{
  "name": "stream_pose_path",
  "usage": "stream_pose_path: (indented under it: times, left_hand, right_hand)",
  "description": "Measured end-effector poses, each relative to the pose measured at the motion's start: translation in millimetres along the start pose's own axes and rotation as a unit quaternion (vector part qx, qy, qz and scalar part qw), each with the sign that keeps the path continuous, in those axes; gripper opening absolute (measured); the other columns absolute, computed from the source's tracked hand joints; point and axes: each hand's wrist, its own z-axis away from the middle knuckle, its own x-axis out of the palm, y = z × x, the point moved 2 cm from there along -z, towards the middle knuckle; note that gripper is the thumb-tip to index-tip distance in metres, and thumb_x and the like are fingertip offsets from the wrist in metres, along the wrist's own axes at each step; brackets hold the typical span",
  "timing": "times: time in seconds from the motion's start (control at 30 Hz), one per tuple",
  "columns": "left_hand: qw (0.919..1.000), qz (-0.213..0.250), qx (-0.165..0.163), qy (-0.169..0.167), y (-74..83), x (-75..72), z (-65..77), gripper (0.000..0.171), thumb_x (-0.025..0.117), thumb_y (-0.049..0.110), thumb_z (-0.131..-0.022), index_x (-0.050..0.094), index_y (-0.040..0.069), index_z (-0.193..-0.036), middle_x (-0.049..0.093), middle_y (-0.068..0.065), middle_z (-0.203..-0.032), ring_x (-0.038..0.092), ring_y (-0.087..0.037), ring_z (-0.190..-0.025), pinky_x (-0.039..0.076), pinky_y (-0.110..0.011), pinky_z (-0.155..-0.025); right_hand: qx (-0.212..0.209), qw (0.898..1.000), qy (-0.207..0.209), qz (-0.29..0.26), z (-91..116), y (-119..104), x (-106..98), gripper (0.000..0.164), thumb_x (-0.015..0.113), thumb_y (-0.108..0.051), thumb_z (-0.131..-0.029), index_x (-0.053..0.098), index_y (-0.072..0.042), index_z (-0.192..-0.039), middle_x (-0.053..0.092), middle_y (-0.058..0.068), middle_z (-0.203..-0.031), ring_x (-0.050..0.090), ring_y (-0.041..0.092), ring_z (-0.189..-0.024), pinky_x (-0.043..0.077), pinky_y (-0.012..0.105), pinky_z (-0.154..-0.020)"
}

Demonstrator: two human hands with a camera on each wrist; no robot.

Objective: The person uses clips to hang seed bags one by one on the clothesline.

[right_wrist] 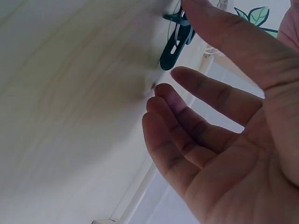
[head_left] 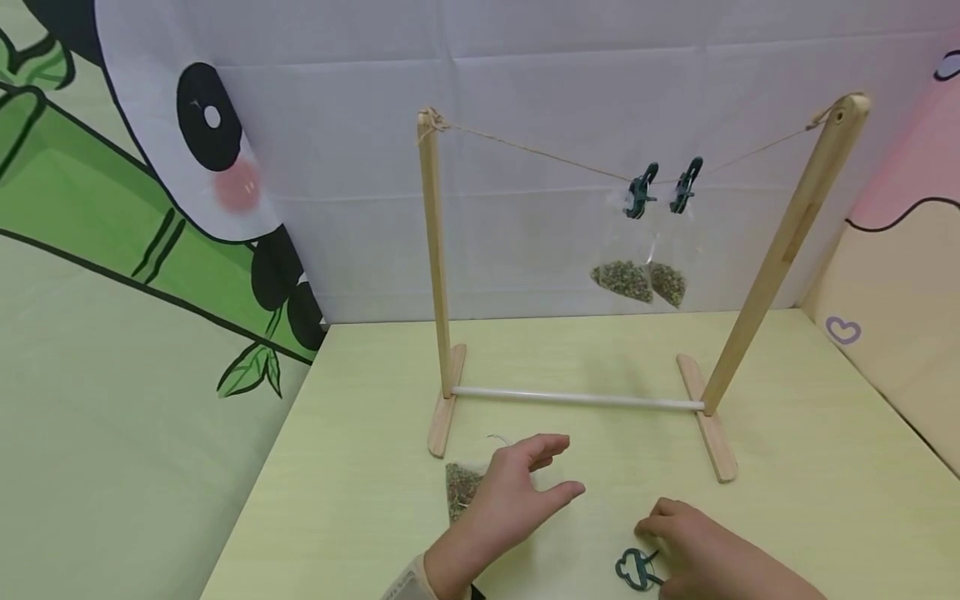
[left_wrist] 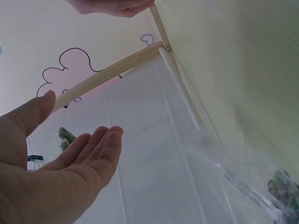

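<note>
Green, and nearest us, is the clip [head_left: 638,570] on the table [head_left: 337,500], just beside the thumb side of our right hand [head_left: 701,546]. Those fingers are loosely bent with a gap to the thumb; we see no firm pinch, and cannot tell whether the thumb touches. A glancing fingertip could turn the clip or send it skidding, since nothing pins it down. Our left hand [head_left: 517,485], a little farther out, is wide, thumb well apart from extended fingers, holding nothing. Left of it, partly hidden behind the hand and wrist, lies the bag [head_left: 460,490] of greenish bits; we could drag or crumple it with the wrist, and if its mouth is loose, which we cannot tell, bits could spill. Ahead of both hands runs the white crossbar [head_left: 577,398]; a careless reach could bump it and jog the whole frame. Farthest, above and beyond the hands, the string [head_left: 532,150] sags under two hanging clips [head_left: 640,193] and two hanging bags [head_left: 626,280]. A tug there could slide them together, and a shallow bite on the thin plastic could let one drop.
</note>
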Motion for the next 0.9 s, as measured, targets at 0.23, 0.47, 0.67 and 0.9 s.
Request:
stream_pose_path:
  times: [0.23,0.47,0.67,0.9]
  left_hand:
    - [1.0,-0.001,-0.003,-0.007,-2.4,3.4,0.9,0.048,0.082,0.026,-0.09,0.067,0.008,-0.132,0.066,-0.003,-0.129,0.063,-0.023,-0.118,0.051,-0.037,-0.098]
    - [0.9999,-0.002,0.005,-0.009,-4.3,6.4,0.8,0.049,0.082,0.026,-0.09,0.067,0.006,-0.132,0.066,-0.007,-0.13,0.063,-0.023,-0.118,0.05,-0.036,-0.098]
    - [1.0,0.002,0.003,-0.007,-4.9,5.7,1.7,0.049,0.082,0.025,-0.089,0.067,0.005,-0.131,0.067,-0.006,-0.13,0.063,-0.023,-0.118,0.05,-0.035,-0.098]
    - [0.9998,0.014,-0.003,-0.017,-7.4,6.1,1.7,0.051,0.083,0.024,-0.089,0.066,0.003,-0.132,0.066,-0.01,-0.131,0.062,-0.027,-0.12,0.05,-0.037,-0.099]
  right_hand:
    - [-0.022,1.0,0.015,0.0,2.1,2.5,2.9,0.04,0.089,-0.009,-0.064,0.073,-0.01,-0.101,0.054,-0.016,-0.093,0.051,0.004,-0.081,0.051,0.03,-0.073]
    - [-0.047,0.999,0.025,-0.001,1.7,4.1,4.3,0.035,0.088,-0.007,-0.068,0.073,-0.013,-0.099,0.055,-0.017,-0.094,0.051,0.002,-0.081,0.051,0.029,-0.073]
    - [-0.061,0.998,0.02,-0.001,1.4,4.4,4.2,0.03,0.089,-0.01,-0.07,0.072,-0.016,-0.095,0.053,-0.018,-0.092,0.05,0.002,-0.079,0.05,0.028,-0.07]
    - [-0.08,0.996,0.045,0.012,0.1,5.8,5.8,0.028,0.086,-0.007,-0.07,0.072,-0.016,-0.093,0.054,-0.018,-0.092,0.051,0.001,-0.079,0.05,0.027,-0.069]
